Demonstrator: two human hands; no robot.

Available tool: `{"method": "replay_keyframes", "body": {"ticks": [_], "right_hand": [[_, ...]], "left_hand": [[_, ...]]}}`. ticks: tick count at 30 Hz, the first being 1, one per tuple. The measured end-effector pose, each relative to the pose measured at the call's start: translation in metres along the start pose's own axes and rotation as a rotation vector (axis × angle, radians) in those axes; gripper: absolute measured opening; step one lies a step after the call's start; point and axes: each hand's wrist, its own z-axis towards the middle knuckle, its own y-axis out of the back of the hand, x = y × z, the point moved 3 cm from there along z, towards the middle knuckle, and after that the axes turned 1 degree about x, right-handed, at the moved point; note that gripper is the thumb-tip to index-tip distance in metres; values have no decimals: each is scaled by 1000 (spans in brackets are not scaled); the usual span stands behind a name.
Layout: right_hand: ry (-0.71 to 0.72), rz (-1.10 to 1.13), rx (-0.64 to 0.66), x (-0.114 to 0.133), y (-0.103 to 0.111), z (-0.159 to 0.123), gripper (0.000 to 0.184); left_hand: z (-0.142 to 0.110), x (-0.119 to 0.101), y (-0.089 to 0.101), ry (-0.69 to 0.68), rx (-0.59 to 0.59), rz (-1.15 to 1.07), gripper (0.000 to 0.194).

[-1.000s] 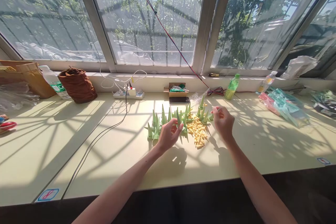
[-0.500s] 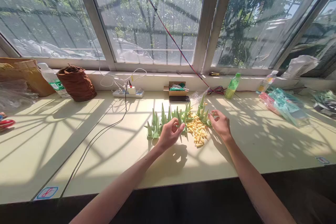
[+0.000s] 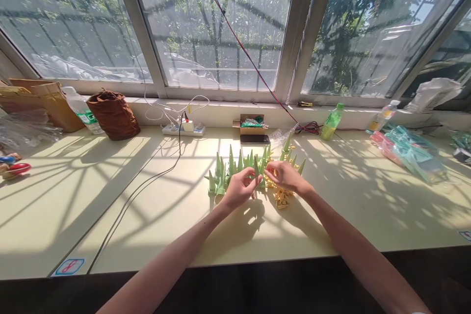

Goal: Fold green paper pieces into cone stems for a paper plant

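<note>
Low over the table, my left hand (image 3: 240, 190) has its thumb and fingers closed around a pointed green cone (image 3: 256, 166), which stands tip up. Beside it, my right hand (image 3: 287, 176) reaches in from the right with its fingertips pinched close to that cone; whatever is in the pinch is too small or hidden to make out. Several similar green cones (image 3: 222, 176) stand in a cluster left of and behind my left hand. Under my right hand lies a heap of small yellow pieces (image 3: 281, 200), partly covered by it. More green cones (image 3: 286, 144) stand behind and right of the heap.
Along the window side are a brown bag (image 3: 113, 115), a power strip (image 3: 184, 130), a small open carton (image 3: 253, 130), a dark phone-like slab (image 3: 254, 140) and a green bottle (image 3: 331, 121). Plastic bags (image 3: 408, 149) lie at right. A cable (image 3: 147, 178) crosses the table on the left.
My right hand has moved left, from the cones at the right of the yellow heap to beside my left hand. My left hand stays nearly in place. The view has shifted slightly.
</note>
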Motion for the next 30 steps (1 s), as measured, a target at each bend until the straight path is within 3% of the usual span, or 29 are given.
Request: {"method": "replay_keyframes", "body": {"ticks": [7, 18, 25, 30], "right_hand": [[-63, 8, 115, -6, -7, -14, 13], [-114, 35, 225, -3, -8, -19, 12], [-114, 81, 227, -1, -4, -19, 22], [-101, 158, 140, 2, 5, -17, 35]], "left_hand": [[3, 1, 3, 25, 38, 25, 19], [2, -6, 8, -52, -125, 170, 21], [2, -5, 7, -69, -130, 151, 23], [3, -2, 7, -33, -98, 67, 27]]}}
